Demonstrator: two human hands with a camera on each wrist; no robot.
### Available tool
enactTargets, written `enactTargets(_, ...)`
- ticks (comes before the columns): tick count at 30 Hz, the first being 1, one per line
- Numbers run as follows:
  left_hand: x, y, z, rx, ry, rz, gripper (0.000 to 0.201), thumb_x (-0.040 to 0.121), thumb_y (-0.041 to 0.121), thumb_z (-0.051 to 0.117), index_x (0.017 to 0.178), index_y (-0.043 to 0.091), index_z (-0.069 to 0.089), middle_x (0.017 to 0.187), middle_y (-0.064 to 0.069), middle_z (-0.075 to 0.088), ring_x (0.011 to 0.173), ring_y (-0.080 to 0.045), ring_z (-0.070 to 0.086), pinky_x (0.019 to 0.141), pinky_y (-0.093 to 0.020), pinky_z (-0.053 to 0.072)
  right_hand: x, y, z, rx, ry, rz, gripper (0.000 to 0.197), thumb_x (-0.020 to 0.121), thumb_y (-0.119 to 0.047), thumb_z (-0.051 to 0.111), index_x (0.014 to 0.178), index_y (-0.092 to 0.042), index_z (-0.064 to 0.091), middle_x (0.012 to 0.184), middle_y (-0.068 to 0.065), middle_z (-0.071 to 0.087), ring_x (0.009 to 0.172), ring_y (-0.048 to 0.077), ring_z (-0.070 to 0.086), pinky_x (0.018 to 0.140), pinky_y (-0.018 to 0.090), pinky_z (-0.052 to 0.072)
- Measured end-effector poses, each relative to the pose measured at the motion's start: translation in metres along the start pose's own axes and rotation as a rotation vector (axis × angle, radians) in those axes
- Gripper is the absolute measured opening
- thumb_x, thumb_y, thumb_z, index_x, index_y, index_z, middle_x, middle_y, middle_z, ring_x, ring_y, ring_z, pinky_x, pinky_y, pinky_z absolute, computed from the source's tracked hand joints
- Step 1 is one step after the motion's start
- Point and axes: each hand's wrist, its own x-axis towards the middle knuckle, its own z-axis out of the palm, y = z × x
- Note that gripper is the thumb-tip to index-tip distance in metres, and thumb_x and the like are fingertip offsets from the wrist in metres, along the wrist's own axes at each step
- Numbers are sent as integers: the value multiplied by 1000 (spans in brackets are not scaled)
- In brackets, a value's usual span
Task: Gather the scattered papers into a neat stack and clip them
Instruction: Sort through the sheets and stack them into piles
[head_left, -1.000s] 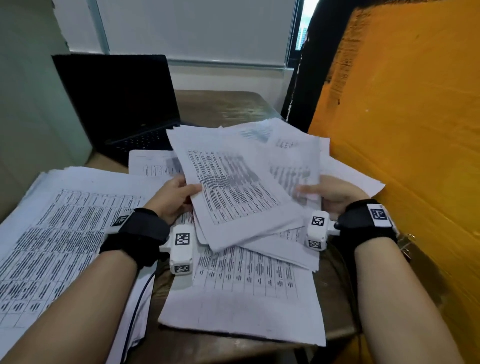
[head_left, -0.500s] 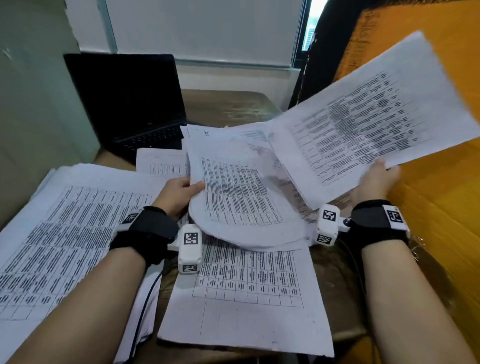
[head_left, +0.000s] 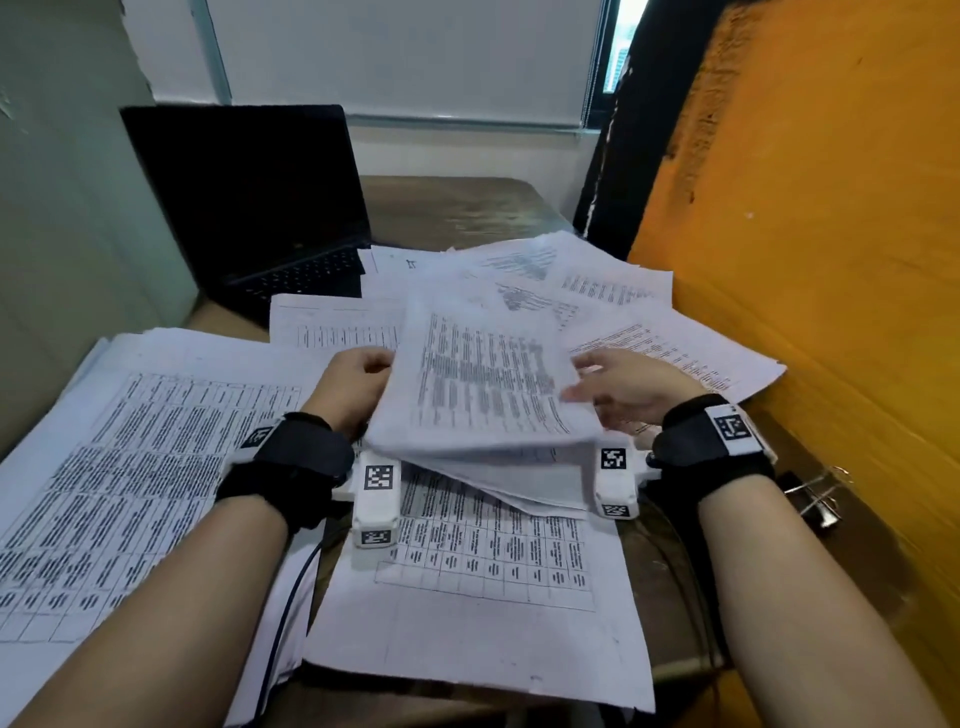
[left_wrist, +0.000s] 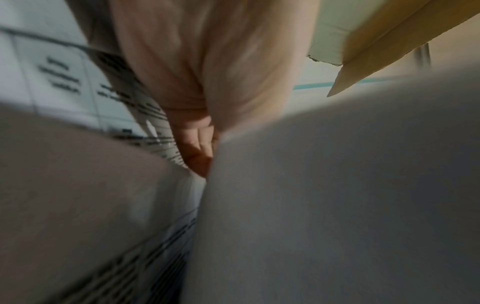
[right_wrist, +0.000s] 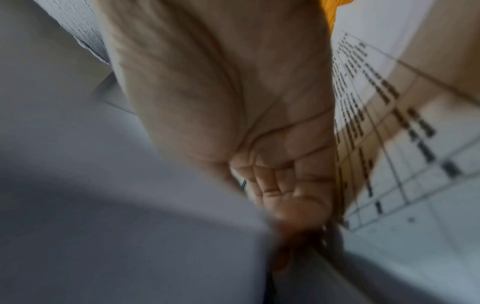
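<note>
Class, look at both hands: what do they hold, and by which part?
A bundle of printed papers: the left hand grips its left edge, the right hand its right edge.

No legible text, brand or number anywhere.

Printed in tables on the held papers (head_left: 488, 395), the large sheet (head_left: 483, 571) beneath and the left pile (head_left: 104, 467): rows of small type, too blurred to read, likewise in both wrist views. Stuck on the left wrist camera (head_left: 378, 477), the right wrist camera (head_left: 614, 460) and the right wrist strap (head_left: 732, 427): square black-and-white code markers, patterns only.
</note>
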Motion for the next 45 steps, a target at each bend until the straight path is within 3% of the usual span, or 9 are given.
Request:
enactTargets(3, 5, -4, -6, -39, 140, 42, 19, 90, 12, 63, 71, 11, 61, 72, -5, 61, 63, -14, 56, 67, -26, 46, 1, 3, -2, -89, 24, -83, 25, 88, -3, 66, 113, -2, 61, 115, 28, 64, 103, 46, 63, 91, 55, 50)
enactTargets(8, 0, -2, -6, -94, 59, -45, 39, 93, 38, 56, 75, 4, 59, 77, -14, 62, 74, -22, 58, 68, -32, 43, 0, -1, 3, -118, 181, -139, 13, 94, -9, 59, 81, -6, 58, 79, 4, 57, 72, 18, 53, 58, 26, 39)
enactTargets(12, -1, 3, -3, -156, -110, -169, 50, 81, 59, 62, 92, 11, 56, 89, -12, 57, 83, -28, 58, 79, -39, 45, 8, -3, 23, -178, 133, -137, 14, 91, -20, 63, 100, -9, 61, 88, 6, 62, 72, 18, 56, 64, 29, 43)
enactTargets(17, -3, 2, -3, -101, -78, -129, 36, 88, -6, 58, 123, 0, 50, 117, -22, 63, 105, -36, 63, 93, -45, 50, 7, 1, 6, -313, 261, -127, 44, 90, -36, 63, 60, -10, 42, 55, 4, 38, 49, 19, 37, 60, 29, 30)
enactTargets(26, 3, 0, -7, -427, 101, -191, 35, 97, 1, 47, 132, -2, 48, 116, -19, 64, 95, -30, 65, 81, -44, 54, 2, 2, 2, -656, -17, -60, 16, 83, -30, 68, 81, -14, 67, 71, 4, 69, 59, 19, 59, 58, 24, 44)
enactTargets(32, 0, 4, -9, -367, 198, -56, 25, 94, 7, 56, 117, -2, 58, 109, -19, 65, 72, -16, 65, 64, -22, 57, 5, 5, -14, 358, 401, -310, 19, 96, -22, 58, 108, -8, 65, 103, 6, 70, 94, 25, 65, 75, 31, 51)
enactTargets(37, 1, 4, -7, -317, 160, -45, 21, 94, 13, 57, 111, 2, 59, 99, -10, 65, 49, 6, 62, 45, -8, 47, 6, 12, -7, 127, 63, 49, 57, 72, -43, 81, 108, -2, 63, 110, 18, 70, 98, 40, 67, 80, 49, 59)
enactTargets(40, 1, 6, -4, -266, 123, -72, 27, 96, 12, 53, 120, -1, 53, 116, -13, 62, 65, -2, 65, 57, -14, 51, 3, 4, 1, 148, 16, -37, 18, 89, 6, 59, 105, -2, 65, 98, 14, 72, 86, 30, 69, 72, 33, 60)
enactTargets(45, 4, 3, -2, -297, 139, -112, 40, 95, -3, 48, 133, 2, 37, 130, -19, 55, 106, -30, 59, 91, -45, 49, 12, 12, -21, 484, 466, -216, 45, 89, -32, 64, 123, -4, 56, 114, 11, 67, 98, 24, 66, 86, 38, 56)
